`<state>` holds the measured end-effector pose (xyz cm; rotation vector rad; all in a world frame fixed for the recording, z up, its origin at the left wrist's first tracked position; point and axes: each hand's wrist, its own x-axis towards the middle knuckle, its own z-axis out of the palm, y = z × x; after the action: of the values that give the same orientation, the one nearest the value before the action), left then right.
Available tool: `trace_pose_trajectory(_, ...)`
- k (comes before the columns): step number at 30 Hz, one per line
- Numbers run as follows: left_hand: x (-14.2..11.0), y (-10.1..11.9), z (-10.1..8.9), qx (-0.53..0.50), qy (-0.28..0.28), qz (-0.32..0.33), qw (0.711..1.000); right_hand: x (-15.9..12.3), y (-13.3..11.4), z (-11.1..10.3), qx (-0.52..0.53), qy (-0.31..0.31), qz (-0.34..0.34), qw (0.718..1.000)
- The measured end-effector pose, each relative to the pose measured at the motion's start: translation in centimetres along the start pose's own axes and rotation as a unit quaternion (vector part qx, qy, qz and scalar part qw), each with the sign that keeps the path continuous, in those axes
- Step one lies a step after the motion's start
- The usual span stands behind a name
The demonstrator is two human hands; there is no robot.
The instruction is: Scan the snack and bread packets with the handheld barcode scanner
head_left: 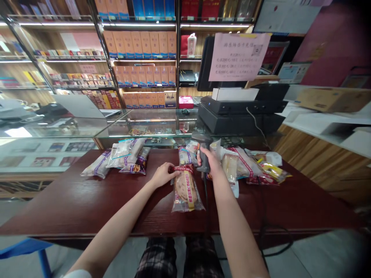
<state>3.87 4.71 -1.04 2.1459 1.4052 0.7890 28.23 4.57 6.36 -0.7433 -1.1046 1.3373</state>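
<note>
Our left hand (164, 174) has its fingers (174, 170) curled narrowly over the red-banded top of a clear plastic bag of round baked pastry (185, 192), which lies on the dark red wooden surface (87, 208). Our right hand (210, 160) wraps its fingers (199, 156) around the grip of a black handheld barcode scanner (203, 138). Heaps of plastic-bagged snacks (124, 160) lie to both sides, in front of a glass display counter (150, 123).

Dark red wooden table (72, 204) with wrapped bread (185, 192) and loose heaps of snack packets (124, 158)
</note>
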Motion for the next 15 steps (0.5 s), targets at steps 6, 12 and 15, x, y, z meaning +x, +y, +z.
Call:
trace_pose_trajectory(6,0.7,-0.4,-0.3,-0.026,0.048,0.012,0.998,0.1,0.1,-0.2,0.004,0.001,0.0,1.0)
trace_pose_trajectory(12,1.1,-2.2,-2.2,0.015,0.139,-0.029,0.99,0.0,0.2,0.0,0.004,0.0,0.002,1.0)
trace_pose_trajectory(15,0.7,-2.1,-3.8,0.044,0.216,-0.06,0.974,0.0,0.2,0.2,-0.002,0.008,-0.006,1.0)
